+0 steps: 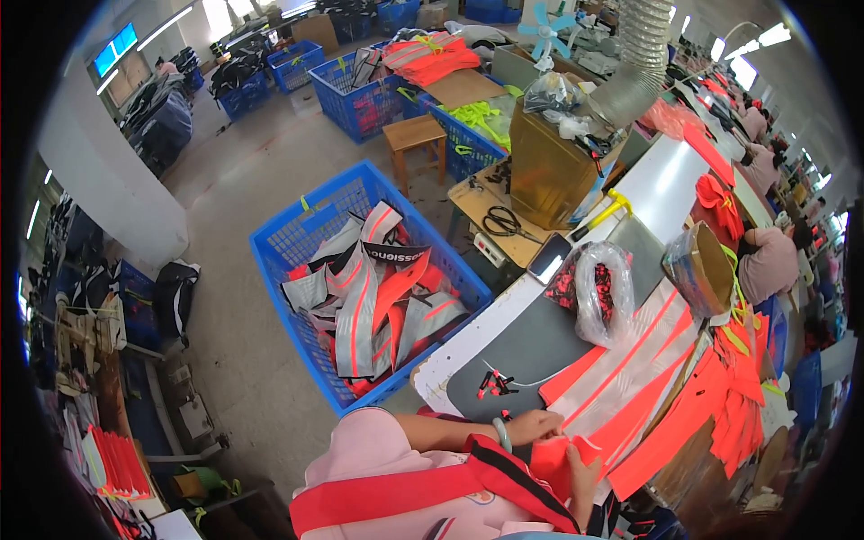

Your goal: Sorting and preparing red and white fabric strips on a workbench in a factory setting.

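Observation:
My left hand [538,426], with a pale bangle [501,436] at its wrist, pinches the edge of a bright orange-red fabric piece [551,457]. My right hand [584,470] grips the same piece from the other side, close to my body. Beyond them, long orange fabric strips with silver reflective bands [621,360] are spread on the grey table top [490,373]. Small red-and-black clips [496,384] lie left of the strips. My fingers partly hide the edge they hold.
At my left stands a blue plastic crate [279,297] heaped with grey and orange strips. Scissors [511,222] and a phone [549,258] lie farther along the tables, near a plastic-wrapped roll [603,297]. More orange pieces [738,396] hang at the right. Other people [772,261] sit beyond.

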Motion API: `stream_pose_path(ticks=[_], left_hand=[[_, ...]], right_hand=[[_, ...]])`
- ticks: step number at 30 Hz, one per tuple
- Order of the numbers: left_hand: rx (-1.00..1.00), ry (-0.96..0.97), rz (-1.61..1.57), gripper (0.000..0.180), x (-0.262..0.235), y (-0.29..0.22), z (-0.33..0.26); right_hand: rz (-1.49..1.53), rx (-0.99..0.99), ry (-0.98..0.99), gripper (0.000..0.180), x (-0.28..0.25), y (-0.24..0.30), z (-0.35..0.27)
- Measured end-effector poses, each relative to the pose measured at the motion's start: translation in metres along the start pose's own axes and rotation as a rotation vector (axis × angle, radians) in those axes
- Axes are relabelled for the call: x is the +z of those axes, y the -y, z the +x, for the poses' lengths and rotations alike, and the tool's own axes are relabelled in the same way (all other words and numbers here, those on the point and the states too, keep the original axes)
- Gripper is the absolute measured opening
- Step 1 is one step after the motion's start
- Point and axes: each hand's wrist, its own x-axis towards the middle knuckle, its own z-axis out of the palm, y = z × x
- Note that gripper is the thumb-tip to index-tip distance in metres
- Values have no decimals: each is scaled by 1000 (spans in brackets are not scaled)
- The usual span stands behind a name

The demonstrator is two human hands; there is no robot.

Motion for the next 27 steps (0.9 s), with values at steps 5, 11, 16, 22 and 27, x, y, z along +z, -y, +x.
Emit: stream_pose_path(ticks=[5,11,16,22,27], left_hand=[[-55,204,1202,28,-59,57,-7],[-110,345,1390,17,-86,49,6],[-126,132,1094,16,-98,66,3],[-708,-148,-209,20,-86,17,4],[-778,53,-1152,22,-60,-15,-3]], right_hand=[[-71,-42,-73,39,-52,-22,-14],[-306,-80,-60,31,-21,23,-17],[-253,-21,84,25,19,10,0],[10,17,86,26,21,16,4],[127,-20,164,25,31,34,0]])
